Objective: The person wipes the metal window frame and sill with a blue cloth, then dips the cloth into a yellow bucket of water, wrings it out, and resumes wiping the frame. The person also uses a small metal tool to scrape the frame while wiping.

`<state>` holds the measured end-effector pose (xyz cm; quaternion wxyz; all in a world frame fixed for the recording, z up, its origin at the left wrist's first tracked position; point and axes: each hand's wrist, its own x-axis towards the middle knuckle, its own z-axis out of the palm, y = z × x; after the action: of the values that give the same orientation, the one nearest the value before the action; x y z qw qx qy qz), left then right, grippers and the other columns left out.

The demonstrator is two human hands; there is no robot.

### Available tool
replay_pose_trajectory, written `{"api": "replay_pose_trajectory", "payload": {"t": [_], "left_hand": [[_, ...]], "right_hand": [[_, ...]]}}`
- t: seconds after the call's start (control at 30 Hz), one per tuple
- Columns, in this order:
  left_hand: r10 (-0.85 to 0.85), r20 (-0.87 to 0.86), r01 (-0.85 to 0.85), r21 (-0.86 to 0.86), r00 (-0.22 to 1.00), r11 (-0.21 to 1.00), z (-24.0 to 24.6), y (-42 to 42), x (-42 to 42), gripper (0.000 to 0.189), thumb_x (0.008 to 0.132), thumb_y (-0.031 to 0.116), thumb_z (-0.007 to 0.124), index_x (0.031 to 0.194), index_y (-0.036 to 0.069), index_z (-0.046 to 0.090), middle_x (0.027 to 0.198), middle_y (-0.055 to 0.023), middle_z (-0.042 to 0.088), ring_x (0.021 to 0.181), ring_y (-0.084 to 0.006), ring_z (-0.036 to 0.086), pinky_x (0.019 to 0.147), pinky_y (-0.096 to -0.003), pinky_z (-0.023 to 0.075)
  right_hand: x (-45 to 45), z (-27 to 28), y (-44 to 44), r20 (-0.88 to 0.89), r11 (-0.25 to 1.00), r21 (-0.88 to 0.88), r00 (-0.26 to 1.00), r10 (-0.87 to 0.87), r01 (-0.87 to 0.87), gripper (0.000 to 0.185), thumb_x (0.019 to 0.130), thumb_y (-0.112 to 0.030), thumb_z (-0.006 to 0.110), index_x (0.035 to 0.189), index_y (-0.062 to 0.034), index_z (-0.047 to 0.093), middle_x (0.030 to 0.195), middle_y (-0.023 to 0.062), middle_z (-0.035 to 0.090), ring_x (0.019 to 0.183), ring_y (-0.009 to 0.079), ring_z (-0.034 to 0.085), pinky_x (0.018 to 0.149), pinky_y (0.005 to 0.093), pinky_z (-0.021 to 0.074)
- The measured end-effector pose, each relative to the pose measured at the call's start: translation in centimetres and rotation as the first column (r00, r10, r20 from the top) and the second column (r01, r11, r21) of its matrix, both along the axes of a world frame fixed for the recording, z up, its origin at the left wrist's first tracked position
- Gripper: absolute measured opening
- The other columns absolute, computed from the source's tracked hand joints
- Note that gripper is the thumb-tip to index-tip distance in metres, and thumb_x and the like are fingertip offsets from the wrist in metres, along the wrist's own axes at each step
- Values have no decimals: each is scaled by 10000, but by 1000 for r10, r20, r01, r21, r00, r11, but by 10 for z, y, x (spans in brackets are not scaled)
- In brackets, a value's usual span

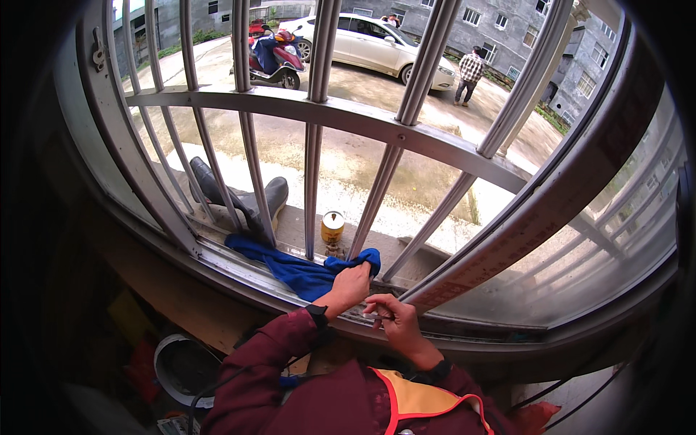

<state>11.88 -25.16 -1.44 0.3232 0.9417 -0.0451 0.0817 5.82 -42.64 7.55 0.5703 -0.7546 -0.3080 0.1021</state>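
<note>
A blue cloth [296, 272] lies bunched along the metal sill track [223, 267] of a barred window. My left hand [350, 285] grips its right end, against the foot of a metal window bar [375, 201]. Just below and to the right, my right hand [401, 322] is curled around a small, thin tool [377, 316] with a pale tip. The fingers hide most of that tool, so its kind is unclear. Beside the right hand runs the frame of a sliding glass pane [505, 255].
Outside on the ledge are a yellow can [333, 227] and dark rubber boots [255, 204]. A metal crossbar [283, 103] spans the bars. Farther off are a scooter [280, 57], a white car [364, 46] and a person [470, 73]. A bucket [187, 370] stands at lower left.
</note>
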Motion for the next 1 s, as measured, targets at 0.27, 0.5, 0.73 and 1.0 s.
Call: {"api": "replay_pose_trajectory", "payload": {"t": [0.27,0.5,0.73,1.0], "left_hand": [[-9,-69,27,254,998,967,1,-19,17,106,842,116,610,892,36,657,819,-193,723,761,-364,720,682,-458,560],[32,-149,21,342,988,940,13,5,-32,154,827,116,605,966,52,615,827,-181,715,785,-376,713,683,-478,557],[-51,57,46,99,997,994,29,8,-24,179,859,96,587,1032,48,590,887,-186,694,819,-414,671,718,-518,527],[-307,-176,210,-422,935,882,-13,-17,42,336,819,122,590,1117,-33,578,1054,-319,652,1044,-471,618,905,-501,498]], "right_hand": [[-9,4,-7,-46,997,74,999,-28,31,376,880,148,473,1159,-41,640,773,15,592,668,94,635,570,250,528],[-18,6,-28,-40,997,35,997,-64,65,356,887,128,478,1150,-48,643,763,14,587,668,102,645,578,262,536],[-30,-1,-46,-57,996,-20,995,-85,84,249,993,36,452,1127,-23,653,902,63,690,866,160,740,593,257,550],[-29,-1,-34,49,997,-32,996,-71,72,306,933,73,462,1137,-44,657,847,72,699,786,143,722,601,272,558]]}}
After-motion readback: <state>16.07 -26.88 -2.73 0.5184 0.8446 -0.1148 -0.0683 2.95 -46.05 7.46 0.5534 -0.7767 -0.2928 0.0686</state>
